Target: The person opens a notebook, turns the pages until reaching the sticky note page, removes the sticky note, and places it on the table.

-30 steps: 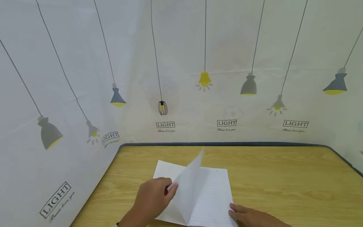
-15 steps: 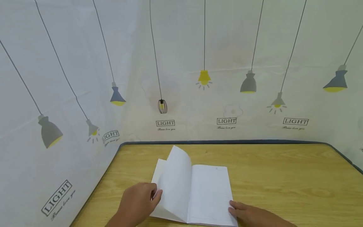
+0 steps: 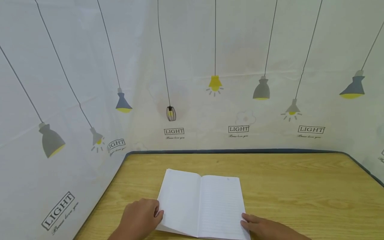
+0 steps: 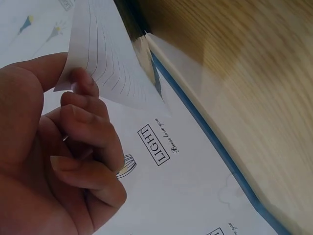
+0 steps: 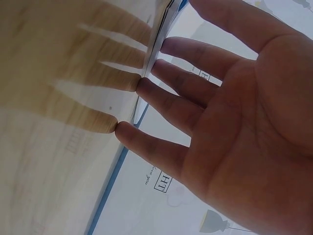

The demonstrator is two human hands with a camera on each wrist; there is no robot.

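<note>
I see the wooden table (image 3: 300, 186) bearing an open notebook (image 3: 204, 203) near its front edge — flat between both hands. My left hand (image 3: 139, 218) pinches a lined page (image 4: 105, 63) at the left edge; my right hand (image 3: 264, 228), fingers (image 5: 161, 105) straight, touches the right edge.
</note>
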